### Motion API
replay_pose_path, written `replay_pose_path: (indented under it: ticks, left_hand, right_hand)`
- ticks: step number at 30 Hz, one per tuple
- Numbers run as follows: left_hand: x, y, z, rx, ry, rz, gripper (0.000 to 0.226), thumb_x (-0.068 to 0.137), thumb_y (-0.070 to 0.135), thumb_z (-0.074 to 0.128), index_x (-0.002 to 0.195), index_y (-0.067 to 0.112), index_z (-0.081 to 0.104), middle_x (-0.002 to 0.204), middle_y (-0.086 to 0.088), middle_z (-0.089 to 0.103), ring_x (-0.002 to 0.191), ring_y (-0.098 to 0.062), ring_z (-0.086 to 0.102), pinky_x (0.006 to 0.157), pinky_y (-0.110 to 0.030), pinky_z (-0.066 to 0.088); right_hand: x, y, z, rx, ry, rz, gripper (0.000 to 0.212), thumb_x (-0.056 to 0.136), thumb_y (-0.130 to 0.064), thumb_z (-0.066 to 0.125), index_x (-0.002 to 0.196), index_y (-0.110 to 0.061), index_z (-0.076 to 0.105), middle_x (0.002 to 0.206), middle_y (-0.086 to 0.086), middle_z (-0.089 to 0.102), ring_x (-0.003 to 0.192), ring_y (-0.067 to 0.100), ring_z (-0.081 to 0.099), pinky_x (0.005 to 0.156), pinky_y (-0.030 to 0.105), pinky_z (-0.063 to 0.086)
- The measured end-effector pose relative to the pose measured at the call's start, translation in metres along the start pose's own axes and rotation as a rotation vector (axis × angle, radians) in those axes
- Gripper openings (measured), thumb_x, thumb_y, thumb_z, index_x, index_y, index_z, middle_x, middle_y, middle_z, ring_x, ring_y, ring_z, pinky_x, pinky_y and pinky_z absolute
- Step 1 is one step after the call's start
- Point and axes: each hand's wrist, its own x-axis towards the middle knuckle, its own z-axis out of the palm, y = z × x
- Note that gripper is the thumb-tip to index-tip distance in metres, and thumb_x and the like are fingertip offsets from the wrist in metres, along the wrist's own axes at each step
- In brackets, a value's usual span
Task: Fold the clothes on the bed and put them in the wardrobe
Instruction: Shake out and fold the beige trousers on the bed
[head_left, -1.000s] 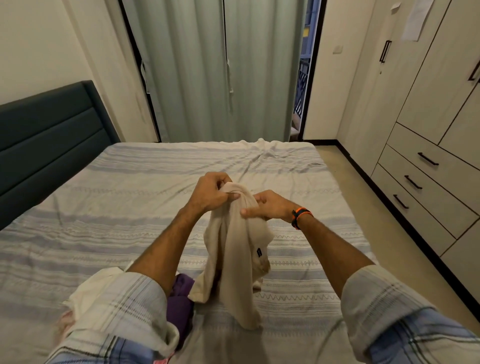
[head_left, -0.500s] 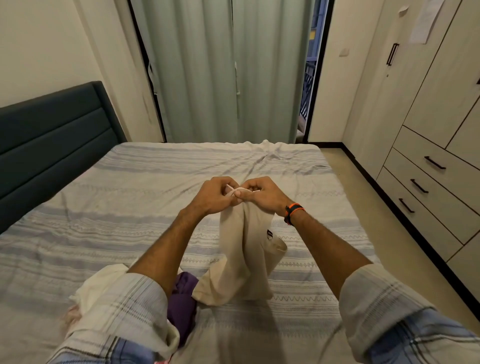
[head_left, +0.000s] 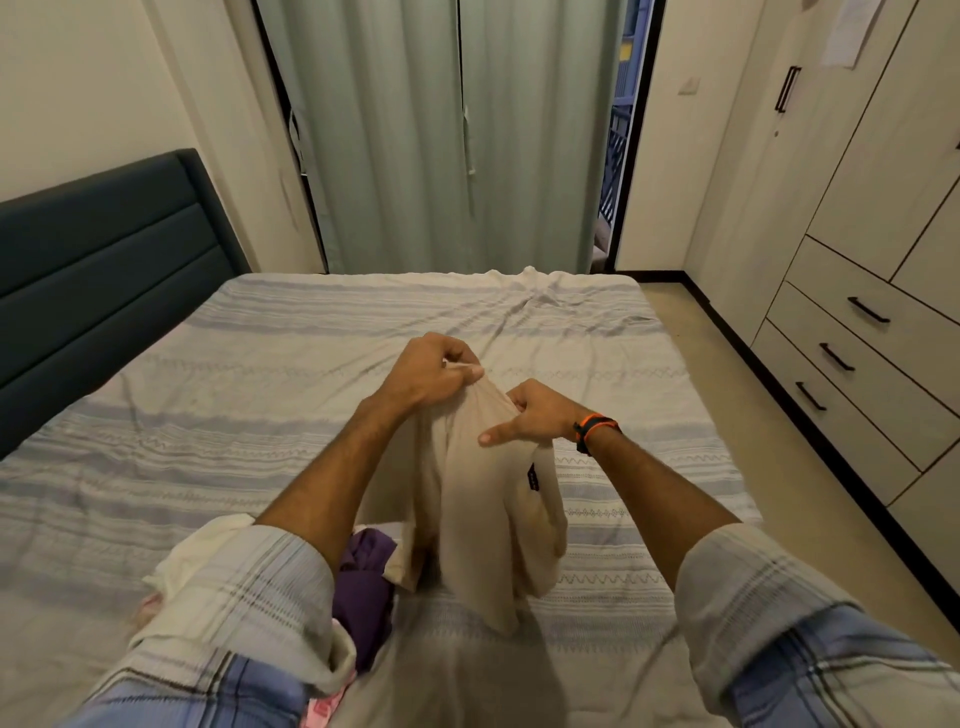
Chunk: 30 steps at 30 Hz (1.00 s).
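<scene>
A beige garment (head_left: 488, 519) hangs bunched above the striped bed (head_left: 260, 415). My left hand (head_left: 431, 371) pinches its top edge. Just to the right and slightly lower, my right hand (head_left: 530, 415) grips the same edge with the thumb sticking out. The cloth's lower end hangs just above the sheet. A heap of other clothes lies near me under my left arm: a purple piece (head_left: 363, 587), a cream piece (head_left: 197, 556) and a bit of pink (head_left: 324, 709). The wardrobe (head_left: 857, 182) stands along the right wall, its doors and drawers closed.
A dark teal headboard (head_left: 104, 275) runs along the left. Pale green curtains (head_left: 441, 135) hang beyond the bed's far edge. A strip of floor (head_left: 727, 415) separates bed and wardrobe. Black-handled drawers (head_left: 852, 338) sit low on the right.
My hands, close together half a second ago, have drawn apart; the right hand has slid lower along the garment's edge. The garment has lifted slightly and swung.
</scene>
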Motion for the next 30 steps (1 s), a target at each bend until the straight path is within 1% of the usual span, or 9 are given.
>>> replay_pose_path:
  ticks: [4,7,9,14,17,22,25,27,30]
  left_hand:
    - [0.001,0.003,-0.007,0.084,0.230,0.038,0.014,0.092,0.030,0.063,0.093,0.019,0.072,0.091,0.009,0.068,0.087,-0.012,0.062,0.084,-0.031,0.051]
    - [0.001,-0.001,-0.016,0.110,0.346,-0.028,0.020,0.097,0.034,0.054,0.097,0.017,0.065,0.092,0.006,0.065,0.086,-0.018,0.060,0.079,-0.032,0.048]
    - [0.000,-0.006,-0.023,0.081,0.357,-0.033,0.022,0.096,0.036,0.056,0.096,0.016,0.066,0.091,0.006,0.064,0.087,-0.018,0.060,0.077,-0.031,0.047]
    - [-0.004,-0.014,-0.042,0.057,0.077,-0.128,0.041,0.063,0.048,0.088,0.086,0.017,0.075,0.083,0.005,0.070,0.078,-0.008,0.061,0.064,-0.024,0.046]
    - [-0.006,-0.016,-0.044,0.040,0.091,-0.131,0.035,0.069,0.045,0.085,0.083,0.013,0.078,0.079,-0.003,0.073,0.076,-0.016,0.065,0.069,-0.035,0.052]
    - [-0.007,-0.006,-0.046,-0.138,0.348,-0.018,0.018,0.083,0.034,0.074,0.080,0.016,0.077,0.075,0.006,0.072,0.076,-0.009,0.065,0.075,-0.033,0.052]
    - [-0.006,0.004,-0.046,-0.184,0.461,-0.014,0.016,0.086,0.031,0.071,0.081,0.016,0.075,0.074,0.016,0.068,0.073,0.001,0.061,0.076,-0.028,0.051]
    - [-0.006,0.010,-0.047,-0.245,0.551,-0.036,0.015,0.088,0.031,0.070,0.083,0.017,0.074,0.076,0.014,0.067,0.073,0.001,0.060,0.075,-0.024,0.050]
    - [-0.005,0.008,-0.054,-0.300,0.655,-0.096,0.017,0.090,0.035,0.067,0.090,0.019,0.073,0.080,0.009,0.067,0.076,-0.003,0.060,0.076,-0.025,0.052]
  right_hand:
    - [0.000,0.003,0.005,-0.019,-0.015,0.030,0.038,0.068,-0.052,0.085,0.069,-0.018,0.067,0.070,-0.003,0.070,0.067,0.014,0.064,0.069,0.033,0.051]
    - [0.004,0.008,0.006,0.007,0.021,0.024,0.073,0.056,-0.067,0.081,0.086,-0.001,0.070,0.085,0.018,0.073,0.075,0.027,0.067,0.075,0.040,0.052]
    - [0.007,0.006,0.004,0.115,0.110,0.005,0.078,0.063,-0.061,0.080,0.095,0.009,0.065,0.081,0.023,0.068,0.069,0.028,0.059,0.069,0.037,0.045]
    - [0.008,-0.015,-0.009,0.306,0.312,-0.037,0.041,0.084,-0.034,0.073,0.080,0.005,0.063,0.073,0.007,0.061,0.068,0.020,0.056,0.065,0.034,0.043]
    - [0.010,-0.023,-0.014,0.339,0.357,-0.068,0.028,0.086,-0.025,0.073,0.067,-0.011,0.059,0.064,0.000,0.054,0.063,0.015,0.050,0.062,0.029,0.039]
    - [0.008,-0.024,-0.009,0.219,0.232,-0.058,0.025,0.081,-0.037,0.078,0.080,-0.013,0.072,0.068,-0.007,0.065,0.064,0.010,0.060,0.065,0.028,0.046]
    - [0.008,-0.019,0.002,0.099,0.106,0.036,0.064,0.058,-0.063,0.084,0.092,-0.010,0.072,0.085,0.004,0.075,0.078,0.021,0.072,0.076,0.038,0.057]
    - [0.007,-0.012,0.010,-0.013,0.028,0.066,0.077,0.047,-0.071,0.085,0.098,-0.014,0.071,0.091,0.002,0.075,0.083,0.021,0.072,0.081,0.040,0.059]
    - [0.003,-0.005,0.017,-0.134,-0.121,0.072,0.051,0.058,-0.049,0.091,0.094,-0.019,0.073,0.092,-0.003,0.075,0.086,0.017,0.070,0.079,0.034,0.059]
